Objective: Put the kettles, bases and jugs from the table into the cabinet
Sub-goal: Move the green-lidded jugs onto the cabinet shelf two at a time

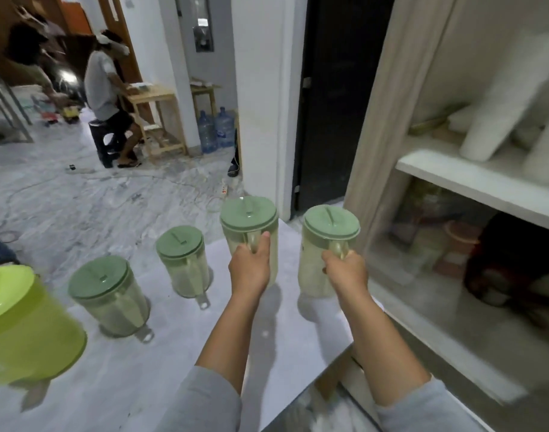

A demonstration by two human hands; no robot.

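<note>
- Jugs: four translucent pale plastic jugs with sage-green round lids in view, all upright.
- Left-held jug: handle faces the camera; left hand wrapped around the handle, fingers closed on it, thumb laid up along the handle toward the lid rim.
- Right-held jug: right hand clenched around its handle, fingers curled shut just under the lid rim.
- Both held jugs sit over the far right part of the white marbled bench; shadows lie on the bench beneath each. Cannot tell whether the bases touch the surface.
- Two free jugs stand on the bench to the left: middle jug near the left-held one, nearer jug further left and closer to the camera. Neither is touched.
- Lime-green plastic bucket-shaped container at the left edge, tilted in the wide-angle view, beside the nearer jug.
- Open white cabinet just right of the bench; its upper shelf carries blurred white cylindrical items, the lower compartment is dim.
- Grey sleeves cover both forearms near the camera.
</note>
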